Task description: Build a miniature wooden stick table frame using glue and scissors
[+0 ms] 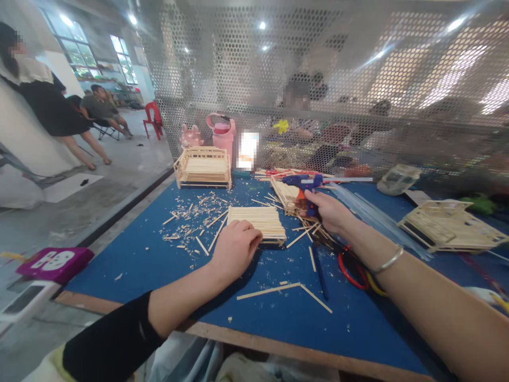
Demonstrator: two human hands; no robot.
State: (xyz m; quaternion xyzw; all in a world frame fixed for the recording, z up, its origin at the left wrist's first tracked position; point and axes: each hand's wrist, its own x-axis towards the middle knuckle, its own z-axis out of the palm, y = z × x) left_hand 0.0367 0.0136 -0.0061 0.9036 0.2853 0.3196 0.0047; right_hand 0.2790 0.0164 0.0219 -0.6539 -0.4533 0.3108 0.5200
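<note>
My right hand (324,209) is wrapped round a blue glue gun (306,183) with an orange trigger. A clear glue stick sticks out of the gun's back, and its nozzle points left. My left hand (238,244) lies over the near edge of a slatted wooden-stick panel (254,215), its fingers curled and closed on it; the fingertips are partly hidden. Beyond the glue gun's nozzle, another stick piece (283,193) lies among loose sticks. A small bench made of sticks (204,165) stands at the back left.
Wood scraps (194,212) litter the blue table (159,276). To the right are clear glue sticks (374,217), scissors with red handles (352,273), a glass jar (397,179) and another stick model (453,225). A pink bottle (224,139) and a perforated metal screen (222,63) stand behind. Other people are beyond.
</note>
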